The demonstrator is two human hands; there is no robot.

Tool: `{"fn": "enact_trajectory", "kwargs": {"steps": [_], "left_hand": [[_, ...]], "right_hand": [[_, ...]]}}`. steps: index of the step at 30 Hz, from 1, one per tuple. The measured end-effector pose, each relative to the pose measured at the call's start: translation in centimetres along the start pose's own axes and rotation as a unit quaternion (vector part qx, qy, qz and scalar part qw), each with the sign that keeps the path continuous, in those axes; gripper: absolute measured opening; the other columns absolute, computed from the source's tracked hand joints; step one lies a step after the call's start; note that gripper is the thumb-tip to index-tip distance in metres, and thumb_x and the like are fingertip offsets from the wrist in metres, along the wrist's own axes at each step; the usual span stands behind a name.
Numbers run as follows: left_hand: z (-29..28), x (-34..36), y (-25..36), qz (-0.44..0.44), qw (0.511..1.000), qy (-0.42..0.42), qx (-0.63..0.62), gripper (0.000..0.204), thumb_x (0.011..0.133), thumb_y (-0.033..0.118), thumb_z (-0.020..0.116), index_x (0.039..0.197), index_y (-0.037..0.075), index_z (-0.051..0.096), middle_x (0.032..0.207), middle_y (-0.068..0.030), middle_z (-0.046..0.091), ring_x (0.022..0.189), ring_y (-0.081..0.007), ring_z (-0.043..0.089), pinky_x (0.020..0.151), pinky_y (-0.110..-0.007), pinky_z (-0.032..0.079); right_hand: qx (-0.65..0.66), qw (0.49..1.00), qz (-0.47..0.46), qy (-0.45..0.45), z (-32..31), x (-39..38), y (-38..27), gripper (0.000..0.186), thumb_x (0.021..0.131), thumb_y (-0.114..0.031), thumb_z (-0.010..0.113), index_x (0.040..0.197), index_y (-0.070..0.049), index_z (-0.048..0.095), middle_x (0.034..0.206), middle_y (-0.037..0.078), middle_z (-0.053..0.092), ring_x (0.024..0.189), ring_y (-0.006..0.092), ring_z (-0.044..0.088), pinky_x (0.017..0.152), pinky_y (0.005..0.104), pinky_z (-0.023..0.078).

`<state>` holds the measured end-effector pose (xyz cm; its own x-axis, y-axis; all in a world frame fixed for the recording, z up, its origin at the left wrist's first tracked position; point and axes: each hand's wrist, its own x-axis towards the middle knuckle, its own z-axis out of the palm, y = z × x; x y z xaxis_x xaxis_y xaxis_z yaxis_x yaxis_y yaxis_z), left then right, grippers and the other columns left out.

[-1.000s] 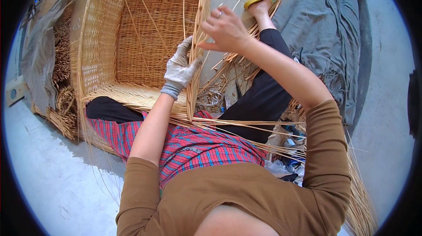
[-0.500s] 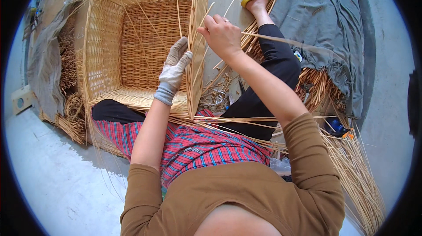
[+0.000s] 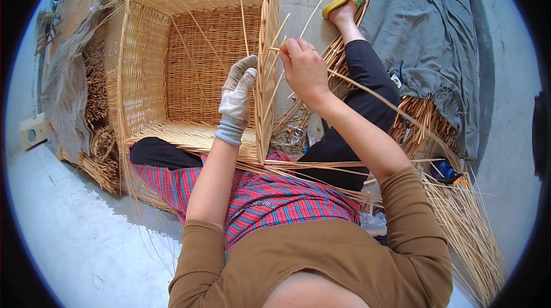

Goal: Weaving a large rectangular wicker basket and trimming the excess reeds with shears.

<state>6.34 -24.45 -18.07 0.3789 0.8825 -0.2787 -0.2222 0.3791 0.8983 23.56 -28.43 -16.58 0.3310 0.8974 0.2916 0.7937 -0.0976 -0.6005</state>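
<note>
A large rectangular wicker basket (image 3: 133, 72) lies in front of me, its open side facing up. My left hand (image 3: 236, 93), in a white and grey knitted glove, is bent against the inner side of the basket's right wall. A thin upright wicker strand (image 3: 243, 15) runs down to its fingertips; whether they grip it is hidden. Just outside that wall, my bare right hand (image 3: 304, 70) is closed on a long wicker rod (image 3: 390, 98). One end pokes out towards the wall, and the rest trails to the right under my forearm.
Bundled rods (image 3: 99, 153) stand at the left under a grey cloth (image 3: 66, 87). On the right, a larger cloth (image 3: 422, 26) covers more rods (image 3: 422, 115), with loose strands (image 3: 468, 233) below. My legs flank the basket's right wall; one foot wears a yellow slipper (image 3: 344, 1).
My right hand has come closer to me along the outside of the basket wall. The left thumb has drawn in towards its fingers. The whole view has shifted slightly.
</note>
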Motion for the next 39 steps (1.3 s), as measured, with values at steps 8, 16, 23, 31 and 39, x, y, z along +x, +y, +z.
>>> {"fn": "enact_trajectory", "kwargs": {"steps": [8, 16, 23, 31, 39], "left_hand": [[-0.6, 3.4, 0.8, -0.045, 0.957, -0.131, 0.256, 0.019, 0.100, 0.023, 0.058, 0.102, 0.005, 0.065, 0.085, 0.0050, 0.065, 0.075, -0.0047, 0.055, 0.069, -0.019, 0.046], [-0.4, 4.1, -0.7, -0.096, 0.964, -0.065, 0.239, 0.020, 0.099, 0.022, 0.060, 0.107, 0.004, 0.065, 0.091, 0.0012, 0.067, 0.081, -0.0064, 0.058, 0.071, -0.021, 0.048], [0.0, 4.5, -2.1, -0.036, 0.956, -0.008, 0.290, 0.018, 0.098, 0.019, 0.061, 0.102, 0.003, 0.067, 0.089, -0.0003, 0.068, 0.079, -0.0072, 0.058, 0.074, -0.023, 0.048], [1.9, 2.9, 1.1, 0.042, 0.848, -0.044, 0.526, 0.025, 0.099, 0.029, 0.057, 0.096, 0.005, 0.064, 0.082, -0.0057, 0.068, 0.074, -0.0190, 0.062, 0.072, -0.035, 0.049], [0.2, 0.2, -1.8, 0.024, 0.736, -0.054, 0.675, 0.020, 0.091, 0.026, 0.060, 0.103, 0.010, 0.058, 0.091, -0.0144, 0.067, 0.083, -0.0358, 0.065, 0.074, -0.044, 0.050]], "right_hand": [[0.072, 0.996, -0.053, -0.008, -2.3, 0.4, 1.1, 0.013, 0.089, -0.007, 0.058, 0.100, -0.009, 0.064, 0.087, 0.012, 0.063, 0.085, 0.0308, 0.063, 0.074, 0.0400, 0.052], [0.040, 0.996, 0.002, -0.074, 0.4, -4.2, -1.0, 0.049, 0.084, 0.001, 0.056, 0.130, -0.017, 0.061, 0.088, 0.012, 0.067, 0.078, 0.0303, 0.067, 0.070, 0.0414, 0.055], [0.180, 0.973, 0.143, -0.016, 2.0, -6.3, -4.2, 0.054, 0.083, 0.002, 0.057, 0.134, -0.016, 0.058, 0.083, 0.018, 0.065, 0.075, 0.0319, 0.067, 0.068, 0.0419, 0.052], [-0.070, 0.990, -0.106, 0.053, -7.1, -0.4, -4.3, 0.036, 0.080, -0.010, 0.062, 0.113, -0.023, 0.071, 0.085, 0.004, 0.068, 0.078, 0.0254, 0.066, 0.070, 0.0375, 0.054], [0.046, 0.925, -0.377, -0.015, 2.2, 3.3, -13.7, 0.033, 0.086, -0.019, 0.058, 0.116, -0.028, 0.066, 0.093, -0.001, 0.071, 0.084, 0.0194, 0.069, 0.070, 0.0348, 0.054]]}}
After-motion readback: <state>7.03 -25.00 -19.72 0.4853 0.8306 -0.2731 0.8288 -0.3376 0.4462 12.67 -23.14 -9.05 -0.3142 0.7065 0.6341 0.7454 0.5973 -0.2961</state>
